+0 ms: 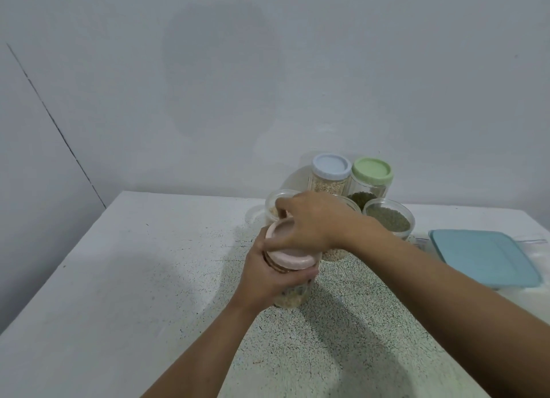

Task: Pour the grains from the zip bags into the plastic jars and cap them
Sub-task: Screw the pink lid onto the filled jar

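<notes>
Head view shows the left hand wrapped round the upper body of a clear plastic jar, fingers curled across its front just under the cap. The right hand comes over from above and grips the pink lid that sits on the jar's mouth, its fingers bent over the far rim and its thumb side hidden. The jar holds pale, mixed grains and leans slightly toward the camera; whether its base touches the speckled white table cannot be told. Just behind this jar, partly covered by the right hand, stands an uncapped jar with light grains in it. Behind and to the right of the pink-lidded jar, under the right wrist, another jar of beige grains shows only its lower part. Farther to the right of it stands an open jar of green grains. Behind that, against the pale wall, two capped jars stand side by side: a blue-lidded jar filled with pale grains and a green-lidded jar with dark green grains low inside. Well to the right of the pink-lidded jar lies a teal rectangular container lid, resting on a clear zip bag near the table edge.
</notes>
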